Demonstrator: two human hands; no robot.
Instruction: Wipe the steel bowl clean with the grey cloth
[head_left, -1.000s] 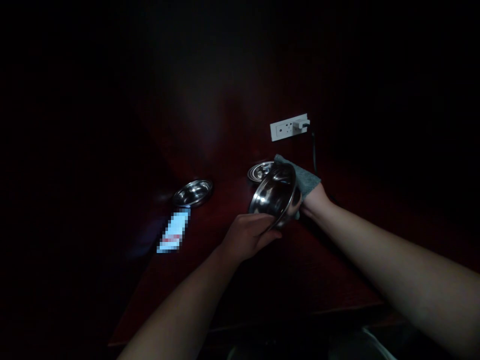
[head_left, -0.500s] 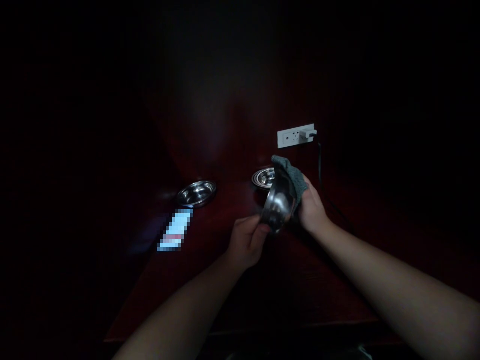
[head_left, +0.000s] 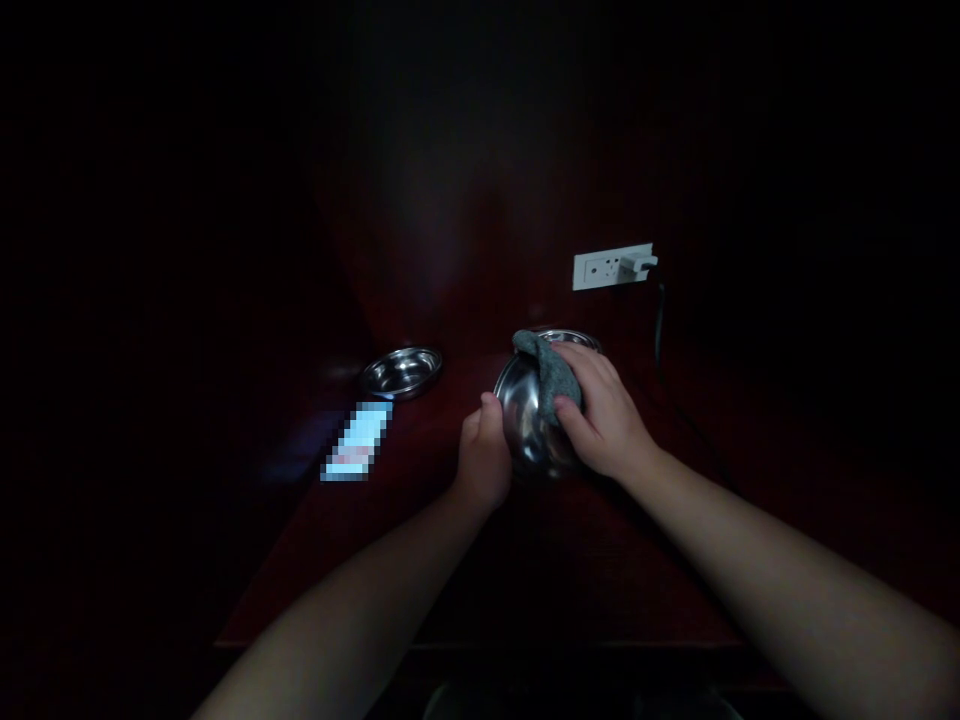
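A shiny metal bowl [head_left: 526, 425] is held up over the dark red table, its rounded outer side toward me. My left hand [head_left: 485, 455] grips its left rim, with the thumb up and the other fingers partly hidden. Against the upper right of the bowl my right hand [head_left: 606, 412] presses a grey-green cloth [head_left: 556, 382], gripped between thumb and fingers. Just behind, partly covered by that hand and the cloth, is more round metal dishware [head_left: 570, 338].
Another shallow metal bowl [head_left: 403, 373] sits on the table [head_left: 315, 580] at the left, with a lit, pixelated phone-like screen [head_left: 358, 440] in front. A white wall socket [head_left: 613, 267] holds a plug, whose dark cable [head_left: 659, 330] runs down at the right.
The held bowl has turned so its outer side faces me. My right hand and the cloth have moved from behind its far side onto that outer surface. The view has shifted slightly.
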